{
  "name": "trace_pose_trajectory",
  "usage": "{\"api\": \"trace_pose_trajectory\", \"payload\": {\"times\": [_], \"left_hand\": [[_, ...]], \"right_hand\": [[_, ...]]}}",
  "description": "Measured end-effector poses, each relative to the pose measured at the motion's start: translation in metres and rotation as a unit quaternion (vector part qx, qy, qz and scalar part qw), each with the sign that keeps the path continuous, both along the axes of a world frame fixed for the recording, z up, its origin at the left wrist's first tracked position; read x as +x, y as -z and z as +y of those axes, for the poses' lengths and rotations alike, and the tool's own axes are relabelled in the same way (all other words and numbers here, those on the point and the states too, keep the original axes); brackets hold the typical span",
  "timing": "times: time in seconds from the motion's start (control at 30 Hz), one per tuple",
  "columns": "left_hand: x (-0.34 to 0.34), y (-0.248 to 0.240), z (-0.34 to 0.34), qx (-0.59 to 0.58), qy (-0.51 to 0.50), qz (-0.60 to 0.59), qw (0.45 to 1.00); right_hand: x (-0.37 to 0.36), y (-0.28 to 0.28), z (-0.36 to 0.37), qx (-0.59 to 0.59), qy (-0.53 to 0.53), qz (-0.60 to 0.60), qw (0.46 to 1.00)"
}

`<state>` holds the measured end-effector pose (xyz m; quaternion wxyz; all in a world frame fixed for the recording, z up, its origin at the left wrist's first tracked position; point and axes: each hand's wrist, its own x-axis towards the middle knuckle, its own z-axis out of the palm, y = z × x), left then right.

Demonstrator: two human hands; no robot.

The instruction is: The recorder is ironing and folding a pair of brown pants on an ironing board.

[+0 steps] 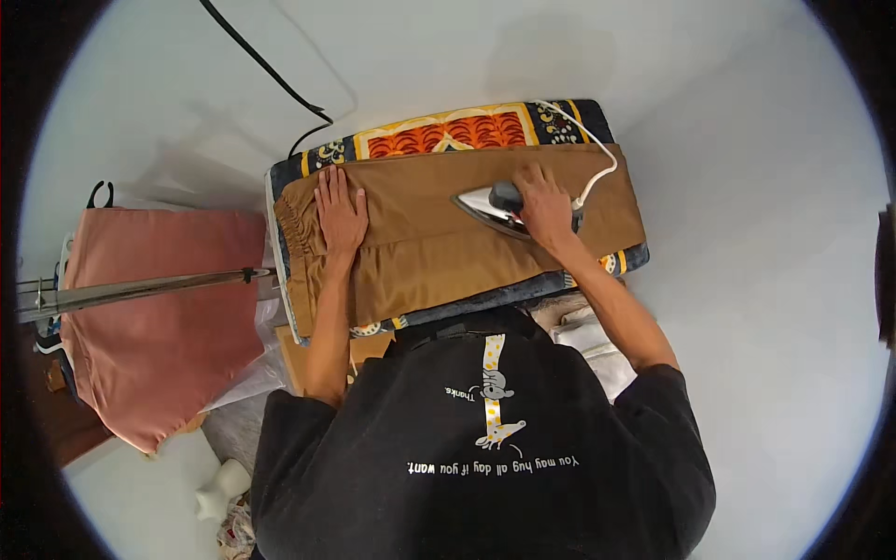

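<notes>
A brown garment with an elastic waistband (439, 233) lies spread across a padded board with a dark, orange and yellow patterned cover (448, 131). My left hand (340, 215) lies flat on the cloth near the waistband at the left. My right hand (544, 207) grips the dark handle of a silver clothes iron (487, 207), whose pointed tip faces left on the garment. A white cord (597, 154) runs from the iron's rear up over the board's far right corner.
A pink garment (159, 317) hangs from a metal rail (140, 289) at the left. A black cable (271, 70) crosses the white wall behind the board. White folded cloth (593, 341) lies beside my right arm. A small white object (219, 487) sits low at the left.
</notes>
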<state>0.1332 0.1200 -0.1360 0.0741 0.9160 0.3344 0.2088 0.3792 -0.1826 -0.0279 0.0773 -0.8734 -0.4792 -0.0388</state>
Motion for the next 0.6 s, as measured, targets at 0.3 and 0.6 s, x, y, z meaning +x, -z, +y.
{"api": "trace_pose_trajectory", "payload": {"times": [0.3, 0.6], "left_hand": [[0.005, -0.006, -0.001, -0.006, -0.019, 0.0, 1.0], [0.001, 0.003, 0.001, -0.016, -0.01, 0.003, 1.0]], "right_hand": [[0.092, 0.026, -0.031, 0.083, 0.136, -0.069, 0.985], [0.033, 0.021, 0.027, 0.057, -0.01, -0.022, 0.998]]}}
